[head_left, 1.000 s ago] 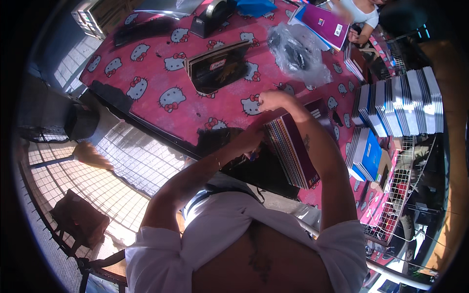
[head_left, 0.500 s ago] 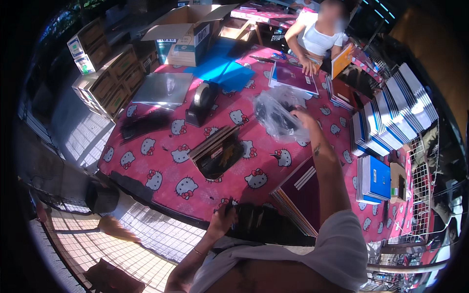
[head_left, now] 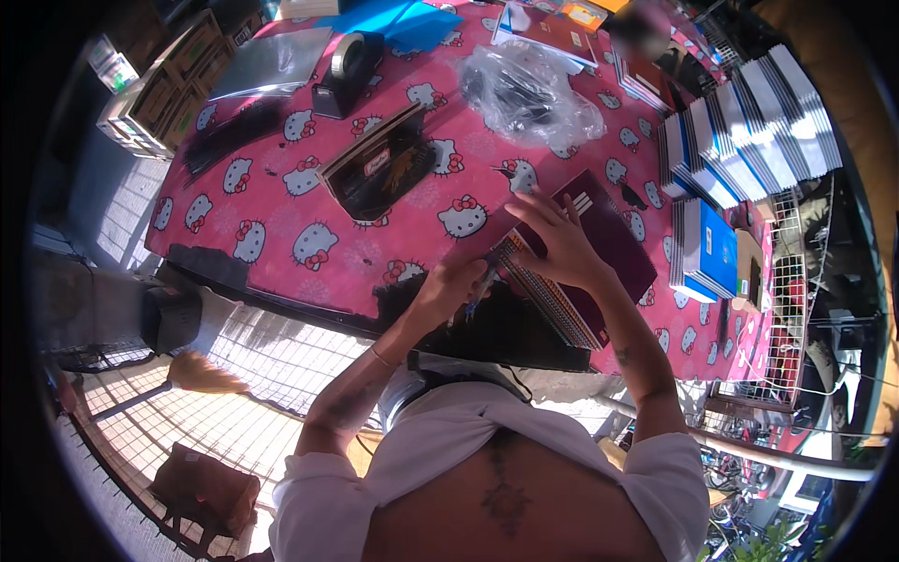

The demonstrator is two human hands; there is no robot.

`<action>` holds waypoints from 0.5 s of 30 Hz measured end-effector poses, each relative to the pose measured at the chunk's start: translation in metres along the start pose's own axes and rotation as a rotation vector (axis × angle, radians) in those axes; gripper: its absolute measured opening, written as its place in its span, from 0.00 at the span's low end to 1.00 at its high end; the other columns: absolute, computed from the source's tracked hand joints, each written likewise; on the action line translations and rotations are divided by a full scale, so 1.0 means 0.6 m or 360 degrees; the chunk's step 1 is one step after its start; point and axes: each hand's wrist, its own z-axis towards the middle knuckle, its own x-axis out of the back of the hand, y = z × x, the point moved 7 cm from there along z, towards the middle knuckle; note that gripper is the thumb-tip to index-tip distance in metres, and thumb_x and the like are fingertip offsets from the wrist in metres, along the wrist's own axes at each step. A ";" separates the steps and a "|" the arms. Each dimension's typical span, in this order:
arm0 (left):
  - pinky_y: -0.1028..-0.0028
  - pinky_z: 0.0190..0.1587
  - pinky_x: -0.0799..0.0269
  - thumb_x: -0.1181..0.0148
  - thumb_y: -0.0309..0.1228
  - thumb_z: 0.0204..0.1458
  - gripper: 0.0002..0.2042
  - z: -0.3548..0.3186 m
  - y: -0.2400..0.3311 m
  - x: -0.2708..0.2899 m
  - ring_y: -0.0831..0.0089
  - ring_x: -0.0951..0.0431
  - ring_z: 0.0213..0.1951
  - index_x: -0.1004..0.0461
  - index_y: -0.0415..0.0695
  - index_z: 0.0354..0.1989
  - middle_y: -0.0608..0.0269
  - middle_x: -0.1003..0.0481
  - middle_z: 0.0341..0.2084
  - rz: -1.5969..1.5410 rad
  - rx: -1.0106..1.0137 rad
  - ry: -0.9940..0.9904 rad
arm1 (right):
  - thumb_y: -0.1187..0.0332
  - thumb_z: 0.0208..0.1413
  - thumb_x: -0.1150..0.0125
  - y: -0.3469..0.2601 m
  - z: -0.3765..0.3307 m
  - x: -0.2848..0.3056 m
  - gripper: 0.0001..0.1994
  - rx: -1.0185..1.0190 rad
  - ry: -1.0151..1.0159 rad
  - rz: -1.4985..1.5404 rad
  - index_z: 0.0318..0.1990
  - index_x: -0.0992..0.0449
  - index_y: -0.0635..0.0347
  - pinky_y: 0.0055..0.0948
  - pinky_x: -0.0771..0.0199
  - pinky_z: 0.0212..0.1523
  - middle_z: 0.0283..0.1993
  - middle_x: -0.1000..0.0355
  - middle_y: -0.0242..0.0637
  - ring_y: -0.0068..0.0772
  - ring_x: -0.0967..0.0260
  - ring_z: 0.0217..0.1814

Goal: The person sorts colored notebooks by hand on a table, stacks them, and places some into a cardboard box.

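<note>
Nearest, the left hand (head_left: 454,288) is being held with its fingers curled around a small object (head_left: 484,283), too blurred to be named, beside the coiled edge of a stack of spiral notebooks (head_left: 613,251). The right hand (head_left: 564,248) is being held open, fingers spread, above that coiled edge and over the purple top cover; whether its fingertips are being pressed down cannot be told. The hands are being held near each other but apart. The notebooks are being supported by the table under the right hand and to its right. Below and left of the left hand, a brown bag (head_left: 206,487) and a broom (head_left: 201,373) are being lit by striped sunlight on the floor.

Beyond the hands, a pink tablecloth (head_left: 365,248) with cat faces is being shaded in patches. A dark box (head_left: 375,178) is being propped on it, ahead and left of the left hand. Right of the right hand, a blue pile of notebooks (head_left: 716,248) is being shown upright, with tall rows of white and blue notebooks (head_left: 758,131) behind it. Farther ahead of the hands, a crumpled plastic bag (head_left: 534,103) is being struck by light. Ahead and left, a tape dispenser (head_left: 337,86), shiny sheets (head_left: 276,66) and blue sheets (head_left: 412,23) are being spread farther off.
</note>
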 end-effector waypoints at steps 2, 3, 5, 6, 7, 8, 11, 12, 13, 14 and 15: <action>0.71 0.41 0.23 0.51 0.41 0.64 0.19 0.005 -0.005 -0.009 0.70 0.18 0.37 0.27 0.37 0.52 0.58 0.21 0.37 -0.0058 -0.0043 0.0010 | 0.52 0.50 0.33 0.011 -0.004 -0.020 0.32 0.0021 0.0055 -0.0075 0.63 0.33 0.43 0.68 0.63 0.71 0.70 0.41 0.33 0.41 0.51 0.77; 0.71 0.40 0.23 0.51 0.42 0.64 0.20 0.003 -0.004 -0.011 0.69 0.18 0.37 0.28 0.36 0.51 0.57 0.21 0.37 -0.0096 -0.0039 0.0044 | 0.52 0.49 0.33 0.011 -0.005 -0.025 0.31 0.0036 0.0076 -0.0094 0.62 0.32 0.43 0.67 0.64 0.72 0.68 0.38 0.31 0.40 0.50 0.76; 0.70 0.39 0.22 0.51 0.42 0.64 0.20 0.004 -0.008 -0.011 0.68 0.17 0.37 0.28 0.35 0.51 0.56 0.21 0.37 -0.0143 -0.0031 0.0080 | 0.53 0.48 0.33 0.014 -0.004 -0.033 0.30 0.0052 0.0086 -0.0113 0.60 0.31 0.43 0.65 0.64 0.72 0.66 0.36 0.30 0.39 0.48 0.75; 0.70 0.38 0.22 0.51 0.42 0.64 0.20 0.004 -0.010 -0.009 0.67 0.17 0.37 0.28 0.35 0.51 0.54 0.21 0.37 -0.0164 -0.0037 0.0092 | 0.54 0.48 0.33 0.013 -0.002 -0.033 0.28 0.0036 0.0102 -0.0116 0.59 0.30 0.42 0.64 0.65 0.73 0.63 0.35 0.28 0.38 0.47 0.74; 0.70 0.37 0.21 0.51 0.41 0.64 0.20 0.003 -0.013 -0.009 0.66 0.17 0.37 0.28 0.34 0.51 0.53 0.21 0.37 -0.0186 -0.0042 0.0104 | 0.54 0.48 0.33 0.014 -0.002 -0.033 0.27 0.0021 0.0118 -0.0120 0.57 0.30 0.42 0.63 0.66 0.73 0.61 0.33 0.27 0.37 0.46 0.73; 0.70 0.37 0.21 0.51 0.41 0.64 0.20 0.001 -0.017 -0.012 0.66 0.17 0.37 0.28 0.34 0.51 0.53 0.21 0.37 -0.0201 -0.0035 0.0108 | 0.54 0.48 0.33 0.015 -0.004 -0.037 0.27 0.0022 0.0101 -0.0119 0.57 0.30 0.42 0.63 0.66 0.73 0.61 0.33 0.27 0.37 0.46 0.73; 0.68 0.36 0.20 0.50 0.40 0.64 0.20 -0.004 -0.022 -0.012 0.66 0.17 0.35 0.29 0.33 0.52 0.53 0.21 0.35 -0.0346 -0.0015 0.0173 | 0.54 0.48 0.33 0.015 -0.002 -0.040 0.26 0.0058 0.0133 -0.0108 0.56 0.29 0.43 0.64 0.66 0.73 0.60 0.33 0.27 0.36 0.45 0.73; 0.68 0.36 0.21 0.50 0.39 0.64 0.19 0.001 -0.021 -0.012 0.66 0.18 0.34 0.28 0.33 0.51 0.54 0.21 0.33 -0.0273 -0.0055 0.0149 | 0.54 0.48 0.33 0.013 -0.003 -0.039 0.25 0.0048 0.0144 -0.0120 0.55 0.29 0.43 0.64 0.66 0.73 0.60 0.33 0.27 0.36 0.45 0.73; 0.68 0.35 0.21 0.50 0.38 0.64 0.19 0.003 -0.021 -0.012 0.67 0.18 0.33 0.27 0.33 0.51 0.55 0.21 0.32 -0.0199 -0.0096 0.0126 | 0.54 0.48 0.33 0.012 -0.004 -0.039 0.25 0.0038 0.0155 -0.0131 0.55 0.28 0.43 0.64 0.66 0.73 0.60 0.32 0.27 0.36 0.45 0.72; 0.68 0.35 0.21 0.50 0.38 0.64 0.19 0.002 -0.026 -0.012 0.67 0.18 0.33 0.27 0.33 0.51 0.55 0.21 0.32 -0.0212 -0.0089 0.0139 | 0.54 0.48 0.33 0.011 -0.004 -0.043 0.25 0.0048 0.0139 -0.0125 0.55 0.28 0.43 0.64 0.66 0.73 0.60 0.32 0.27 0.36 0.45 0.72; 0.68 0.35 0.23 0.50 0.39 0.65 0.19 -0.014 0.024 -0.007 0.67 0.19 0.32 0.27 0.33 0.50 0.56 0.21 0.31 0.0467 -0.0580 0.0383 | 0.54 0.48 0.33 0.014 -0.004 -0.044 0.25 0.0030 0.0136 -0.0134 0.54 0.28 0.43 0.64 0.66 0.73 0.60 0.32 0.27 0.36 0.45 0.72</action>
